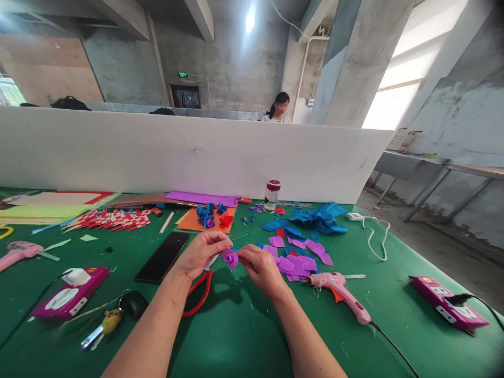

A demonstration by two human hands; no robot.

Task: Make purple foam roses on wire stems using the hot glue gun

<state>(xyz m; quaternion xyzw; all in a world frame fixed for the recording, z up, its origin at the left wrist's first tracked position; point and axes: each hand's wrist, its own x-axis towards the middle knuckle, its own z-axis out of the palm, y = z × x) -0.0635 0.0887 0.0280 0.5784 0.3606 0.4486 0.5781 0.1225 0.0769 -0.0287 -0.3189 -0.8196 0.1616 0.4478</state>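
Your left fingers (221,244) pinch the purple flower (230,259) above the tabletop (244,341), your right fingers (247,255) its right edge, apparently steadying it from both sides; glue gun (343,294) lies farther right, handle toward you, seemingly for reach.

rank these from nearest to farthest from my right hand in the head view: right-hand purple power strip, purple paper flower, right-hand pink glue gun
1. Purple paper flower: just left of the right hand, by its fingertips.
2. Pink glue gun: right of the hand.
3. Purple power strip: farthest right.
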